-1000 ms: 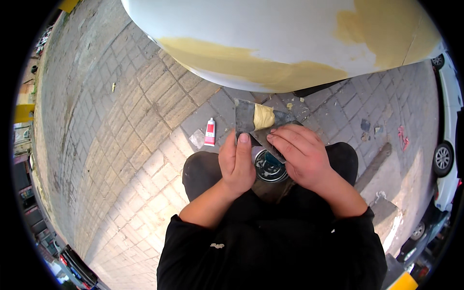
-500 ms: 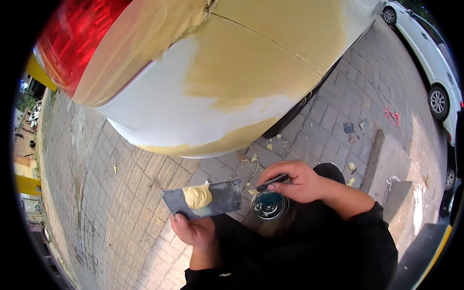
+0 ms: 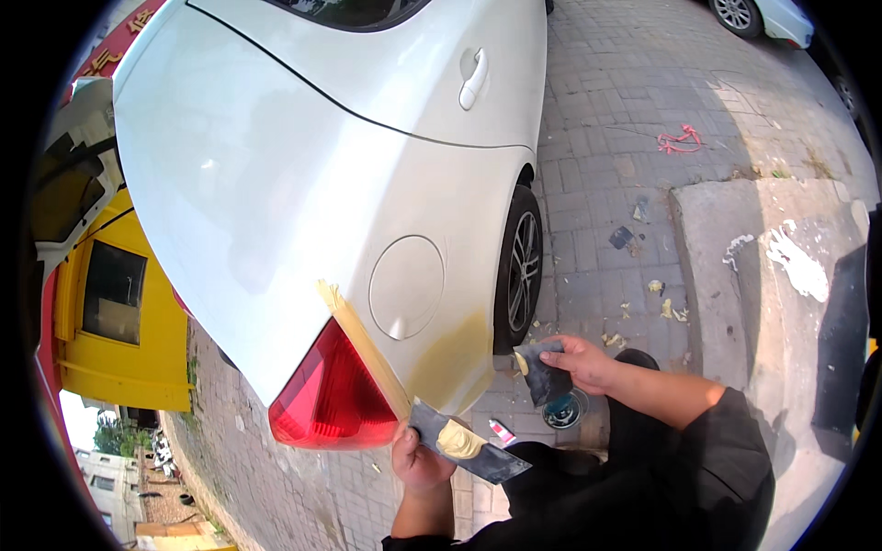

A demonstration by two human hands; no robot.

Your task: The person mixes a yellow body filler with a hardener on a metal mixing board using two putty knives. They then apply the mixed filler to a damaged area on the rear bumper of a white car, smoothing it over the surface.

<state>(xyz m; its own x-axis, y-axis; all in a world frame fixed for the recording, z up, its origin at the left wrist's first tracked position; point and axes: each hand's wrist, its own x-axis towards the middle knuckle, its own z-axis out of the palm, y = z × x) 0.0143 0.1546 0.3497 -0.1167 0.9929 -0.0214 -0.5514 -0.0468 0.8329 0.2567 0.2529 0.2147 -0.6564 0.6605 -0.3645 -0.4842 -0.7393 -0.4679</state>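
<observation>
My left hand (image 3: pixel 423 462) grips the end of a dark flat mixing board (image 3: pixel 499 466) with a lump of pale yellow body filler (image 3: pixel 461 439) on it. In my right hand (image 3: pixel 586 365) is a thin dark filler spreader (image 3: pixel 548 383), with some yellow filler along its left edge. Below the spreader stands a round open tin (image 3: pixel 566 411), partly covered by it. In front of both hands is the rear corner of a white car (image 3: pixel 285 174). A tan filler patch (image 3: pixel 450 363) lies beside its red tail light (image 3: pixel 331 395), which is edged with masking tape (image 3: pixel 367 354).
A red and white tube (image 3: pixel 502 432) lies on the paving near the board. Filler scraps (image 3: pixel 672 310) and a red string (image 3: pixel 680 140) are scattered to the right, beside a concrete slab (image 3: pixel 735 230) with white splashes. The car's rear wheel (image 3: pixel 522 262) is just beyond my right hand.
The view has swung up, bringing in the car's side and wheel. The spreader, edge-on over the tin before, now shows its flat face and filler on its edge. The board has tilted down rightward.
</observation>
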